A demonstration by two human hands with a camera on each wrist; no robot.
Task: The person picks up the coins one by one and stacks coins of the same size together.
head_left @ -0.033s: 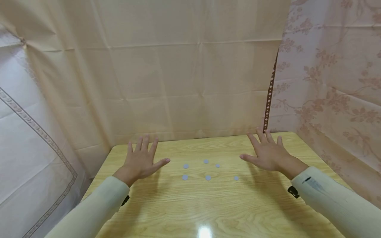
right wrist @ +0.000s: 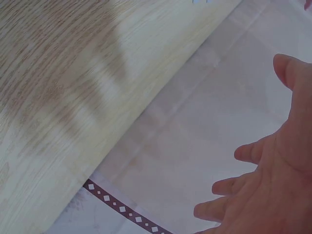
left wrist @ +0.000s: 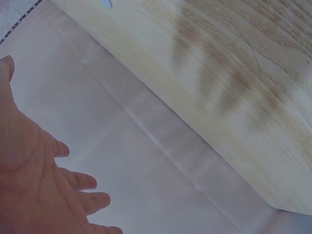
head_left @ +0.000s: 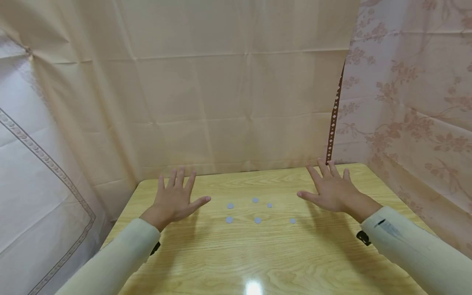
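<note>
My left hand (head_left: 174, 201) hovers over the left part of the wooden table (head_left: 221, 258), fingers straight and spread, holding nothing. Over the right side, my right hand (head_left: 332, 191) is held the same way, its thumb pointing inward. Between the hands several small grey discs lie flat on the tabletop in two loose rows. The front row has a left disc (head_left: 229, 220), a middle disc (head_left: 257, 220) and a right disc (head_left: 293, 221). Behind them are a disc (head_left: 230, 206), another disc (head_left: 255, 200) and a smaller disc (head_left: 269, 205). Both palms show in the wrist views.
A beige cloth (head_left: 228, 90) hangs behind the table's far edge. To the right hangs a flowered cloth (head_left: 416, 102), and a pale cloth (head_left: 33, 172) with a patterned band hangs at the left. Light glares off the tabletop near the front.
</note>
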